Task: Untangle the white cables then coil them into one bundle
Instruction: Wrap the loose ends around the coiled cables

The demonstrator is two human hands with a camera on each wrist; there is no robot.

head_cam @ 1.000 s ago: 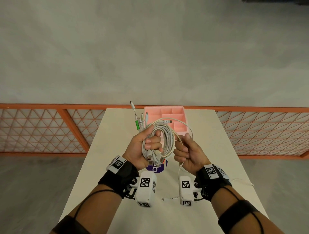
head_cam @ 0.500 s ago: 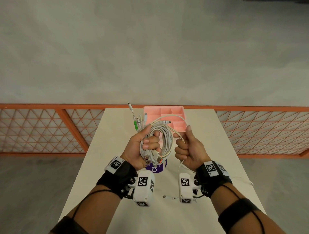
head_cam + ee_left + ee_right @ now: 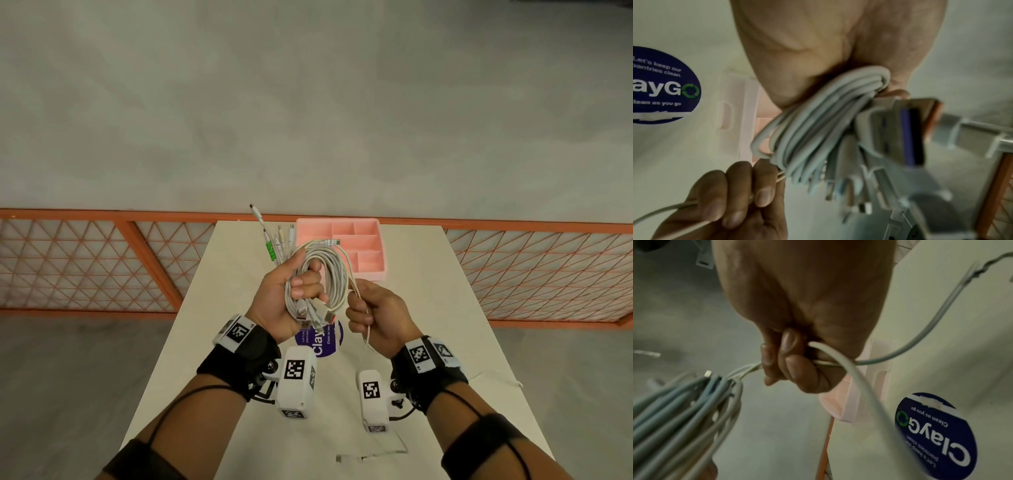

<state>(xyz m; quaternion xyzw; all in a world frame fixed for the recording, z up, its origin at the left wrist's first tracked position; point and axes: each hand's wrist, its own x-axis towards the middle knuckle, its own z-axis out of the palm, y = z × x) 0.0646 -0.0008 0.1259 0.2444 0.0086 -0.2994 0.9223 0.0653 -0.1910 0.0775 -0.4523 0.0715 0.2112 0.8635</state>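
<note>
My left hand (image 3: 294, 291) grips a coil of white cables (image 3: 330, 274) above the white table (image 3: 428, 308), fingers curled through the loops. Several plug ends stick up past the thumb (image 3: 274, 240), one of them green, and USB plugs (image 3: 315, 315) hang below the fist. In the left wrist view the coil (image 3: 818, 126) sits against the palm. My right hand (image 3: 371, 313) is closed on a thin loose white cable (image 3: 367, 330) that runs from the coil through the fist and trails down to the table. In the right wrist view that loose cable (image 3: 838, 356) passes under the curled fingers.
A pink compartment tray (image 3: 356, 246) stands at the table's far end behind the coil. A round blue sticker (image 3: 325, 339) lies on the table under my hands. A cable end (image 3: 370, 455) rests near the front edge. Orange mesh railing (image 3: 85, 260) flanks the table.
My right hand has dropped lower along the loose cable, away from the top of the coil. The left hand keeps its grip on the coil and has shifted slightly.
</note>
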